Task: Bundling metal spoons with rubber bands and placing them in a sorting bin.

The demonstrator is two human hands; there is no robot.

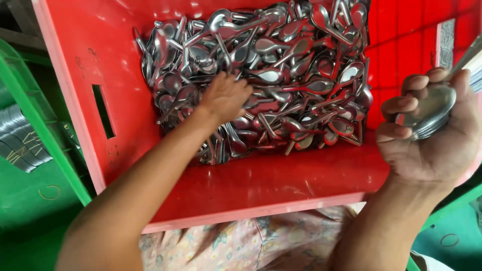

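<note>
A big red plastic crate (261,180) lies in front of me, holding a heap of several shiny metal soup spoons (281,70). My left hand (226,98) reaches into the heap, fingers curled down among the spoons near its left middle; whether it grips one is hidden. My right hand (432,130) is raised at the right edge of the crate, palm toward me, closed around a nested stack of spoons (432,110) whose handles stick up to the upper right.
A green crate (30,115) stands at the left with stacked metal pieces (20,140) inside. More green plastic (452,231) shows at the lower right. Floral cloth on my lap (241,241) lies below the red crate.
</note>
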